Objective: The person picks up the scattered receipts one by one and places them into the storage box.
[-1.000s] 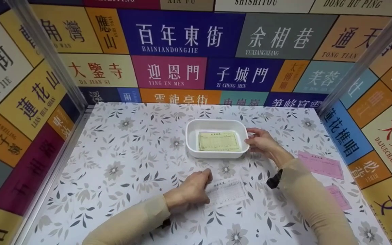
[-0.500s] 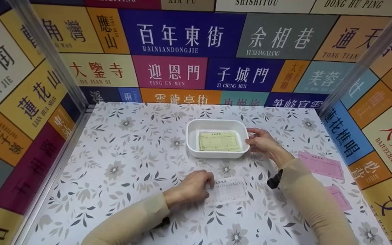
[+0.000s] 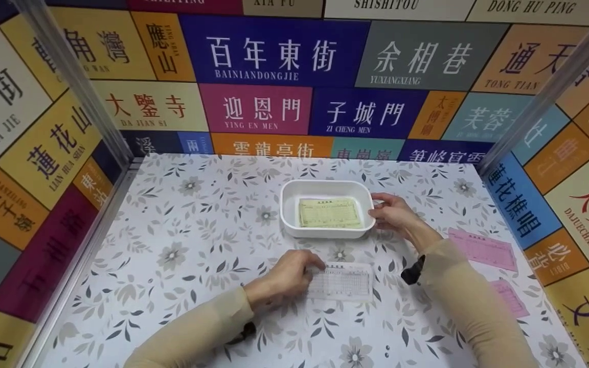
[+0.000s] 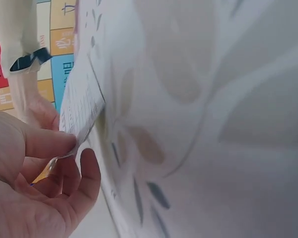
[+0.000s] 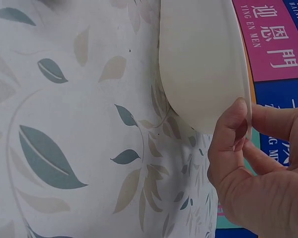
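Observation:
My left hand (image 3: 284, 276) pinches the left end of a white printed paper slip (image 3: 343, 283) between thumb and fingers. In the left wrist view, the slip (image 4: 82, 106) is tilted up from the cloth near the hand (image 4: 39, 183). Behind it stands a white plastic box (image 3: 325, 233), open at the top, with yellow printed slips (image 3: 327, 213) lying inside; how many cannot be told. My right hand (image 3: 397, 214) grips the box's right rim, thumb and fingers on either side of the wall, as the right hand (image 5: 258, 173) shows close up.
Two pink printed slips, one farther back (image 3: 481, 249) and one nearer (image 3: 509, 299), lie right of and partly behind the right forearm. A leaf-patterned cloth (image 3: 172, 255) covers the table. Panels with printed characters (image 3: 274, 51) wall in the back and sides.
The white slip has turned from a slant to nearly level with the box and shifted slightly away from me. My left hand moved a little farther back with it. Right hand and box have stayed put.

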The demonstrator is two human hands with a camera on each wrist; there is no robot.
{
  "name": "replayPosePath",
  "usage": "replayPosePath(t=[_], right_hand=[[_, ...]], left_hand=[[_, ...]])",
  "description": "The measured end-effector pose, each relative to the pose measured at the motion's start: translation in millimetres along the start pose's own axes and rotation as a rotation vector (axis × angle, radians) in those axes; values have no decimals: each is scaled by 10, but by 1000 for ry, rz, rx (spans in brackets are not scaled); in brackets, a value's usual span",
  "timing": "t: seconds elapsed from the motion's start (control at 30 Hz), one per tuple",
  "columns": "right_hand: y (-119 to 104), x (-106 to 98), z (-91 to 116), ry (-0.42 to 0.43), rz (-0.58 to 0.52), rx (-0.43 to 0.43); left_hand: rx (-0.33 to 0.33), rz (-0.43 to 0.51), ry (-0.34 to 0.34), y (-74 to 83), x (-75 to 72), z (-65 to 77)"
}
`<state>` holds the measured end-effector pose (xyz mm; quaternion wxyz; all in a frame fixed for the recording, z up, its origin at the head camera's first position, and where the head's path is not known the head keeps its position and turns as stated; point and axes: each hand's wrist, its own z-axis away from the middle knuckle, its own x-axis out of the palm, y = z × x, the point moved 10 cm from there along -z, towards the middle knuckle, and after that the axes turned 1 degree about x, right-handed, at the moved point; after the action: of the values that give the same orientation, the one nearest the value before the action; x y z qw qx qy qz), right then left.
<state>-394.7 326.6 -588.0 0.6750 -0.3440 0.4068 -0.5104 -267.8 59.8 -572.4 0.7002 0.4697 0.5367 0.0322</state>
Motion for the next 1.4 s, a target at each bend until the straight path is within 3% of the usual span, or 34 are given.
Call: replayPosePath(t=[0.47, 0.7, 1.0, 1.2, 1.4], right_hand=[[16, -1, -17, 2, -13, -3], [8, -6, -13, 3, -1, -7], [11, -11, -14, 0, -6, -1], [13, -5, -13, 1, -16, -4], [-2, 13, 0, -13, -18, -9]], left_hand=[[27, 63, 121, 5, -275, -54], [3, 101, 120, -17, -295, -70], [30, 114, 124, 84, -398, -111], [40, 152, 156, 122, -527, -165], [-1, 225, 181, 84, -714, -286]])
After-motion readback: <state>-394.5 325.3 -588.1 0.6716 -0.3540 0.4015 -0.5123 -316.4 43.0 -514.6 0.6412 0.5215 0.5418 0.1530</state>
